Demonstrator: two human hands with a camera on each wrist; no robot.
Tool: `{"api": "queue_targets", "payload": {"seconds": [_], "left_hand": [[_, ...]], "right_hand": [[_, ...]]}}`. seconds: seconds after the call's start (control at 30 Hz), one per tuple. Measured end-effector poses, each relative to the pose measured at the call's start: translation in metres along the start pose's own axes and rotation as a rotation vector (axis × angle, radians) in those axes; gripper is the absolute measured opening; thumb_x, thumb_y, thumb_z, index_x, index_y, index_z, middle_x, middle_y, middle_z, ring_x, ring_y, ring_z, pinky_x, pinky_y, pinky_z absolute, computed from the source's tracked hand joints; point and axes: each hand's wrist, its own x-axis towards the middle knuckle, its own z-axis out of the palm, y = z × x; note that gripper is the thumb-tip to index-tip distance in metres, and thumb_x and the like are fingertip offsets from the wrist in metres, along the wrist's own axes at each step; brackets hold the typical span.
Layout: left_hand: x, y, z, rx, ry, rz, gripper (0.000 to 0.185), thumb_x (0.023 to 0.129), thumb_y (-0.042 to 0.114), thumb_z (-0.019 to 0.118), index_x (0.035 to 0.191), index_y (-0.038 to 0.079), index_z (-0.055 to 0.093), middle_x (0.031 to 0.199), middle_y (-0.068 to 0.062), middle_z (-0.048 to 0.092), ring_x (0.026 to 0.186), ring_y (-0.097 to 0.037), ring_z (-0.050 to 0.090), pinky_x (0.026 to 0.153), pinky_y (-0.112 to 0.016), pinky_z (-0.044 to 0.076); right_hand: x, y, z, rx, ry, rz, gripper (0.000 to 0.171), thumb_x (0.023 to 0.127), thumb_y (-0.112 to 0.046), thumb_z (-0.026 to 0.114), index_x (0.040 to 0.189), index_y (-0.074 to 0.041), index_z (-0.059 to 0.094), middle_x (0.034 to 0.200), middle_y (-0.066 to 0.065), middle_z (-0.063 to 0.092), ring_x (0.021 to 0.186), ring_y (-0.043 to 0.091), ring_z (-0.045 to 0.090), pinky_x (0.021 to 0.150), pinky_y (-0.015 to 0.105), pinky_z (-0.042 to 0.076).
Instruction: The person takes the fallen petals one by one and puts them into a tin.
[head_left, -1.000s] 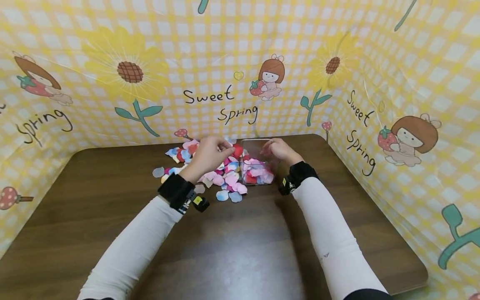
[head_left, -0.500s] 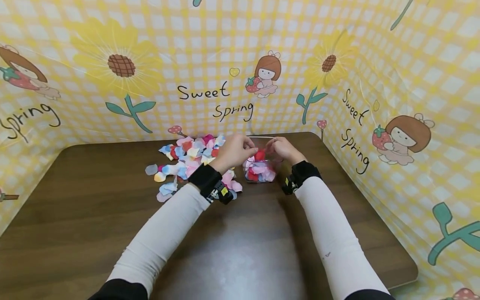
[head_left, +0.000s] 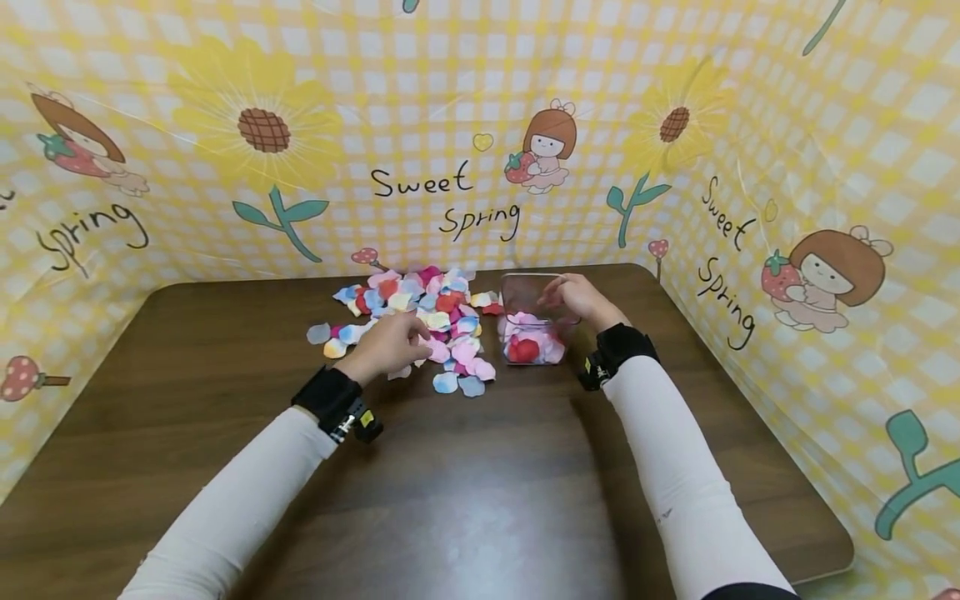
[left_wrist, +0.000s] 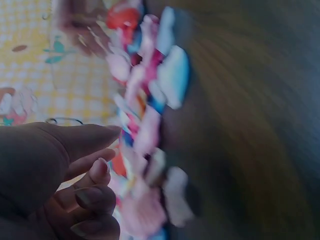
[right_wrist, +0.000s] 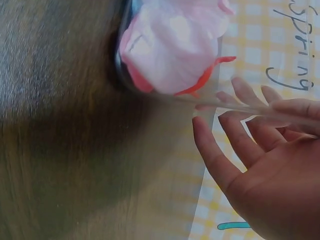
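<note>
A clear plastic box [head_left: 522, 292], partly filled with pink and red fabric petals [head_left: 522, 350], stands right of a loose pile of petals [head_left: 442, 310]. My left hand [head_left: 392, 343] hovers at the near left of the pile; in the left wrist view its fingers [left_wrist: 95, 197] bend loosely below the thumb, nothing between them. At the box's upper right side, my right hand [head_left: 576, 300] holds the clear wall by its edge. In the right wrist view the fingertips [right_wrist: 200, 125] meet this wall from outside, with pink petals [right_wrist: 170, 45] behind it.
Pink, blue, white and red petals spread over the back of the brown wooden table [head_left: 480, 483]. A few single petals [head_left: 318, 334] lie at the pile's left edge. A yellow checked cloth [head_left: 420, 100] rises behind the table and at both sides.
My left hand goes right to the box carrying a red petal, then comes back left over the pile without it. The red petal now lies in the box. My right hand stays at the box.
</note>
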Motion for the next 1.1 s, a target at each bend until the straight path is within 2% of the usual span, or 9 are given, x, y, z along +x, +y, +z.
{"api": "queue_targets", "payload": {"seconds": [0.1,0.27,0.37,0.47,0.6,0.77,0.9,1.1], "left_hand": [[0.001,-0.01,0.007,0.001,-0.021,-0.017,0.035,0.093,0.023,0.077,0.119,0.002,0.07,0.079,-0.008,0.059,0.064,-0.021,0.054,0.057,-0.032,0.042],[0.005,-0.013,0.016,0.033,-0.04,-0.027,0.045,0.092,0.029,0.077,0.128,0.004,0.066,0.087,-0.008,0.062,0.077,-0.024,0.056,0.066,-0.035,0.044],[0.006,-0.013,0.019,0.057,-0.039,-0.053,0.042,0.091,0.029,0.079,0.124,0.006,0.068,0.091,-0.009,0.063,0.083,-0.026,0.057,0.069,-0.036,0.045],[0.006,-0.013,0.019,0.057,-0.031,-0.073,0.037,0.089,0.028,0.081,0.116,0.007,0.067,0.089,-0.009,0.062,0.082,-0.026,0.057,0.068,-0.036,0.043],[0.005,-0.012,0.016,0.031,-0.023,-0.057,0.029,0.091,0.025,0.079,0.108,0.005,0.068,0.084,-0.008,0.06,0.078,-0.025,0.056,0.065,-0.034,0.042],[0.001,-0.01,0.007,0.008,0.006,-0.015,0.02,0.099,0.021,0.069,0.106,0.003,0.075,0.088,-0.007,0.069,0.079,-0.022,0.06,0.068,-0.035,0.048],[-0.002,0.004,-0.008,0.001,0.078,0.052,0.021,0.101,0.022,0.067,0.104,0.004,0.078,0.09,-0.007,0.072,0.078,-0.021,0.061,0.067,-0.035,0.048],[0.009,0.049,-0.03,-0.061,0.184,0.159,0.021,0.098,0.027,0.072,0.094,0.009,0.08,0.085,-0.004,0.073,0.077,-0.02,0.063,0.067,-0.035,0.048]], "right_hand": [[0.0,0.0,0.001,0.006,0.014,0.011,0.045,0.093,0.0,0.031,0.128,0.012,0.057,0.128,0.03,0.064,0.121,0.043,0.058,0.108,0.054,0.041],[0.0,-0.001,0.006,0.023,0.018,0.012,0.045,0.093,0.0,0.03,0.128,0.013,0.055,0.128,0.031,0.063,0.122,0.043,0.058,0.109,0.054,0.04],[0.001,-0.002,0.01,0.036,0.003,0.008,0.044,0.094,0.001,0.03,0.127,0.013,0.055,0.129,0.031,0.063,0.122,0.044,0.057,0.109,0.054,0.04],[0.001,-0.002,0.011,0.041,0.001,0.012,0.043,0.094,0.001,0.031,0.127,0.012,0.056,0.129,0.031,0.064,0.122,0.044,0.057,0.109,0.055,0.04],[0.0,-0.004,0.008,0.049,0.014,0.029,0.043,0.094,0.001,0.03,0.128,0.012,0.055,0.129,0.031,0.063,0.123,0.045,0.057,0.109,0.056,0.04],[-0.002,-0.009,0.004,0.089,-0.001,0.082,0.045,0.096,0.0,0.027,0.132,0.013,0.052,0.134,0.033,0.059,0.129,0.046,0.053,0.11,0.058,0.039],[-0.003,-0.007,0.003,0.096,-0.004,0.091,0.045,0.095,0.003,0.03,0.133,0.014,0.051,0.135,0.033,0.059,0.13,0.046,0.053,0.113,0.057,0.036],[-0.001,-0.002,0.003,0.056,0.017,0.055,0.044,0.093,0.002,0.031,0.13,0.013,0.054,0.131,0.032,0.062,0.125,0.045,0.057,0.11,0.056,0.04]]}}
